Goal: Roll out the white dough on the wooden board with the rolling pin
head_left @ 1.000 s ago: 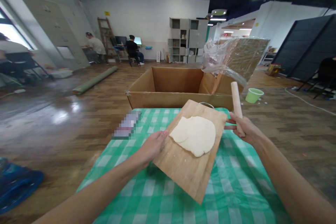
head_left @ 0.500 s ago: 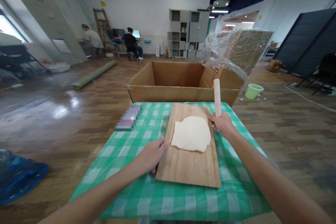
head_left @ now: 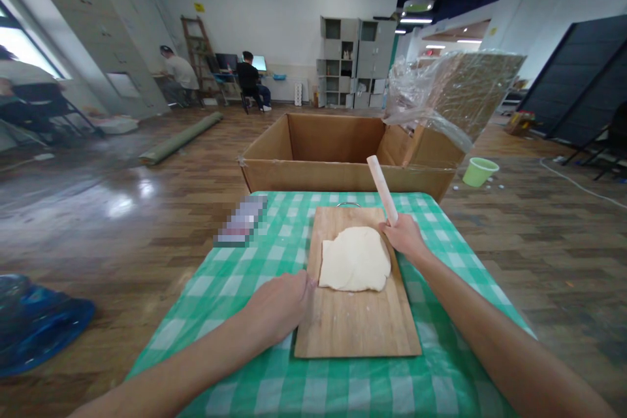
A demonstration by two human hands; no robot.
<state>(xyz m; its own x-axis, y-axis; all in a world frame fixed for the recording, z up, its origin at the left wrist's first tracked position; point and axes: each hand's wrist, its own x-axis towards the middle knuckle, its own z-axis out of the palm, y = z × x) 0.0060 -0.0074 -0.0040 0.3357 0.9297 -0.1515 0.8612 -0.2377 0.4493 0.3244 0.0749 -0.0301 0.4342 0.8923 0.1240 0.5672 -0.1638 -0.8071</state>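
Note:
A flat sheet of pale dough (head_left: 355,260) lies on a wooden cutting board (head_left: 357,333), with one straight left side and rounded edges elsewhere. My left hand (head_left: 287,300) is closed at the board's left edge, thumb over the rim; its other fingers are mostly hidden. At the upper right edge of the board, my right hand (head_left: 405,235) is wrapped round the lower end of a pale wooden rolling pin (head_left: 383,189). The pin points up and leans left, and the fingertips of this hand touch the board's rim beside the dough.
A green-and-white checked cloth (head_left: 235,326) covers the table. A blurred-out flat object (head_left: 242,221) lies at its far left corner. Past the table stands a big open cardboard box (head_left: 337,173) with plastic-wrapped material at its right. A green bucket (head_left: 480,172) is on the floor; people sit behind.
The board has come slightly nearer and turned a little, showing its metal handle more fully at the far end. The rolling pin has tipped from upright to the left in my right hand.

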